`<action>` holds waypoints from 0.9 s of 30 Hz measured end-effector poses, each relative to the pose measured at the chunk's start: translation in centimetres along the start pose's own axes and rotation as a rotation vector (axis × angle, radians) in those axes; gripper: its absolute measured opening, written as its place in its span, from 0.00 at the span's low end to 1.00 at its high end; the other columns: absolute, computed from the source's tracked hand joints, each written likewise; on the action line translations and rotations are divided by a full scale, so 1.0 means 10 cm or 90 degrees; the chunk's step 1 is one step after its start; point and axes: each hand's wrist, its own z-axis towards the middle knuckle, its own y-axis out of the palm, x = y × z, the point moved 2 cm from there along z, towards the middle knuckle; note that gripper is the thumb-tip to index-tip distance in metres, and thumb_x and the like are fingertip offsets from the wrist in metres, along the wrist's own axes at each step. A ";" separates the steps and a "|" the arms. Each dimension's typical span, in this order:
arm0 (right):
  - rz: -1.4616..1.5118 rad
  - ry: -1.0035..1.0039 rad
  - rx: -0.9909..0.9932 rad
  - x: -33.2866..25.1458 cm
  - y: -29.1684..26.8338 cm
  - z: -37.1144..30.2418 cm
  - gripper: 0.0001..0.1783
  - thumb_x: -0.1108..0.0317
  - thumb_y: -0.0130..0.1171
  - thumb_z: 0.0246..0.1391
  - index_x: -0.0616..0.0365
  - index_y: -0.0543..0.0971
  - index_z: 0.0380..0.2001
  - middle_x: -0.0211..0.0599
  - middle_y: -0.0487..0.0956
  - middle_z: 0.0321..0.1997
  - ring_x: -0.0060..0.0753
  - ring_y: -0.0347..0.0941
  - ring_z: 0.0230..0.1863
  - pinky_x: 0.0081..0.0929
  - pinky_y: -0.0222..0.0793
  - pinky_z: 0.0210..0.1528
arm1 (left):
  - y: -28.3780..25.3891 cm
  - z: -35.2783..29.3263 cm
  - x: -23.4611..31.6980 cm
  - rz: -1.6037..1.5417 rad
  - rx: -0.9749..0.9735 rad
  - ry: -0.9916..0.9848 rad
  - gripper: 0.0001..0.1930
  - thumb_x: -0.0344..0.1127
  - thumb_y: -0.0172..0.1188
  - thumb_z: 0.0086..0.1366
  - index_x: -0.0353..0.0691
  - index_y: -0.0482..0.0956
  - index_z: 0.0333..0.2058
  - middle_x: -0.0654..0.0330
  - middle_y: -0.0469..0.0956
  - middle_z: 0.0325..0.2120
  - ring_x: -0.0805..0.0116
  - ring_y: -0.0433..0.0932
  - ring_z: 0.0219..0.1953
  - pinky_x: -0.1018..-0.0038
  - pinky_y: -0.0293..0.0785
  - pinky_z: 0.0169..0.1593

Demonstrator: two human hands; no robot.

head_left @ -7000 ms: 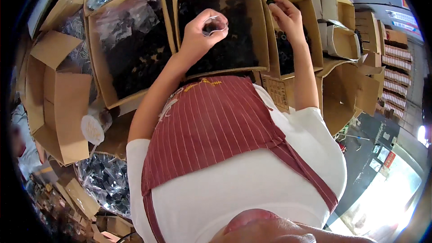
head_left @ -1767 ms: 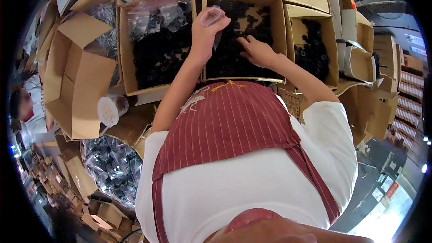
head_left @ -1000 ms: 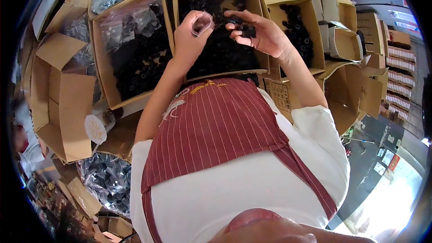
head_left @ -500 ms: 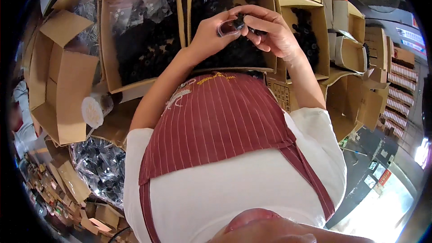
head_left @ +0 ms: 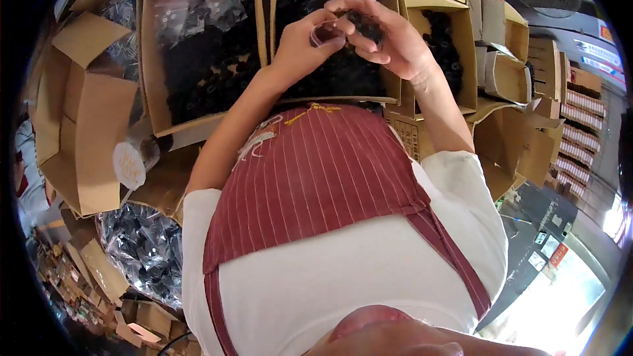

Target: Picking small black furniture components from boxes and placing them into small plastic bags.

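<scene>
Both hands meet over an open cardboard box (head_left: 394, 69) of small black parts. My left hand (head_left: 298, 46) is closed on a small clear plastic piece, a bag or cup (head_left: 327, 34), whose rounded open rim shows; I cannot tell which it is. My right hand (head_left: 405, 43) is turned partly palm up, its fingers curled around several small black parts (head_left: 364, 26). Its fingertips are close beside the clear piece's rim. Exact shapes of the black parts are too small to tell.
Left of the hands stands a box (head_left: 153, 86) of black parts with clear bags on top; a narrower box (head_left: 469, 72) is at the right. A lidded clear cup (head_left: 129, 165) stands near left. A large bag (head_left: 142, 250) of dark pieces lies below it.
My right hand has opened out and turned more palm up, showing the black parts in it. Its fingers no longer pinch at the clear piece. My left hand has shifted slightly left.
</scene>
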 end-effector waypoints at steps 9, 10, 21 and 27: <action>0.286 -0.043 -0.146 -0.04 -0.07 0.09 0.22 0.69 0.47 0.65 0.66 0.68 0.61 0.37 0.72 0.45 0.27 0.65 0.38 0.20 0.68 0.38 | 0.04 0.01 0.03 -0.064 0.025 0.072 0.15 0.33 0.69 0.57 0.38 0.78 0.42 0.60 0.82 0.31 0.73 0.79 0.33 0.75 0.75 0.40; 0.354 -0.044 -0.192 -0.03 -0.08 0.11 0.22 0.71 0.47 0.64 0.66 0.68 0.60 0.38 0.72 0.46 0.27 0.65 0.40 0.21 0.69 0.41 | 0.04 -0.01 0.05 -0.059 0.023 0.060 0.15 0.33 0.69 0.57 0.38 0.78 0.42 0.60 0.82 0.31 0.74 0.79 0.33 0.75 0.75 0.40; 0.048 -0.043 -0.097 -0.16 0.05 0.01 0.19 0.73 0.46 0.65 0.62 0.72 0.58 0.40 0.79 0.43 0.16 0.70 0.25 0.11 0.59 0.18 | 0.01 0.00 0.00 -0.112 0.025 0.086 0.17 0.31 0.68 0.59 0.37 0.79 0.47 0.64 0.81 0.34 0.76 0.79 0.38 0.76 0.75 0.43; -0.390 -0.166 0.029 -0.10 0.26 -0.07 0.23 0.74 0.49 0.65 0.56 0.73 0.63 0.30 0.81 0.35 0.10 0.62 0.16 0.12 0.53 0.13 | 0.01 -0.03 0.06 -0.217 0.017 0.107 0.18 0.29 0.65 0.64 0.38 0.75 0.52 0.64 0.78 0.40 0.74 0.77 0.43 0.75 0.74 0.50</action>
